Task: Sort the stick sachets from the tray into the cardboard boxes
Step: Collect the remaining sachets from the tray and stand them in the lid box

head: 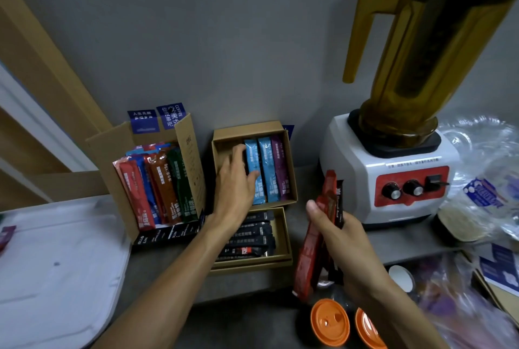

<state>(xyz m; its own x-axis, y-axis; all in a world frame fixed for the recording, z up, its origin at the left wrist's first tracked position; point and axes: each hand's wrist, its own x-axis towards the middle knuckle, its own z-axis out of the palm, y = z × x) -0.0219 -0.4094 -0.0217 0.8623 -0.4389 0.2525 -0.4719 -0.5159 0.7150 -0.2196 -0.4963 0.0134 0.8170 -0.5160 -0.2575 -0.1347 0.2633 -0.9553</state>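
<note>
A small cardboard box (pixel 222 137) by the wall holds two blue sachets (pixel 266 168) and a purple sachet (pixel 280 168). My left hand (pixel 234 182) reaches into it, fingers and thumb pinching the left blue sachet (pixel 252 157). My right hand (pixel 346 244) grips a bundle of red and dark sachets (pixel 323 208) upright in front of the blender. A taller box (pixel 191 157) on the left holds red, blue, brown and green sachets (pixel 157 188) standing on end. Black sachets (pixel 252 233) fill a flat box (pixel 282 236) nearer me. The white tray (pixel 56 264) lies at the left, a purple sachet (pixel 7 233) at its edge.
A white and red blender (pixel 393 174) with an amber jug stands right of the boxes. Two orange lids (pixel 330 323) lie at the counter's front. Clear plastic bags (pixel 483 180) and a paper cup (pixel 401 278) crowd the right. A grey wall backs the boxes.
</note>
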